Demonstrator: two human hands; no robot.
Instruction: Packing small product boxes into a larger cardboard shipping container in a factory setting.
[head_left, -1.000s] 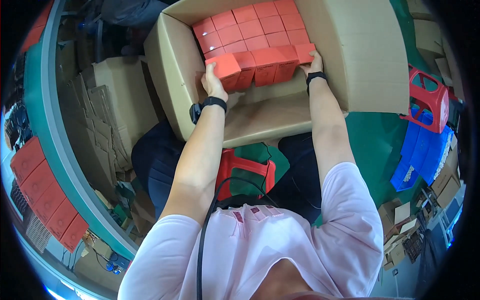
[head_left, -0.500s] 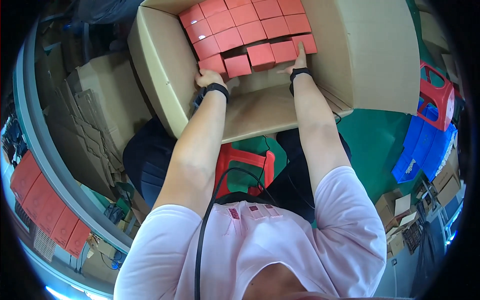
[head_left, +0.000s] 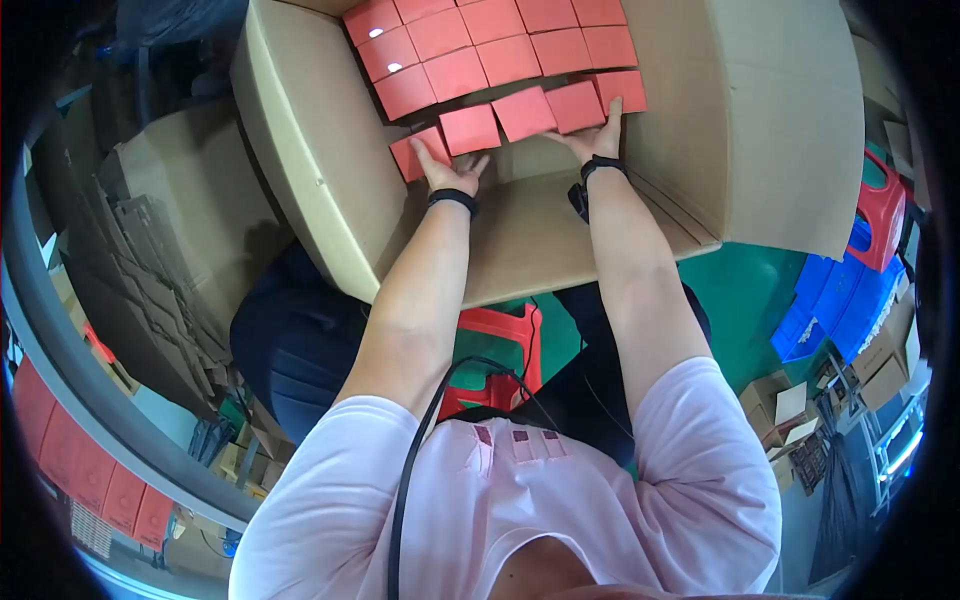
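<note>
Inside a big open cardboard carton, small red boxes are packed in rows. The nearest row is uneven, with a gap behind it. At its left end a tilted red box meets the thumb of my left hand, whose other fingers are spread below the neighbouring red box. My right hand is also open. Its thumb rests up against the rightmost red box, and its fingers stretch left along the lower side of the middle red boxes. Both wrists wear black bands.
Flattened cardboard leans left of the carton. A red plastic stool is between my legs; another red stool and blue bins stand at right. More red boxes lie beyond a grey rail. A black cable hangs over my front.
My left hand has moved right from the carton's left wall, its thumb now on the leftmost box. The front row's boxes have shifted and tilted. My right hand stays near the row's right end.
</note>
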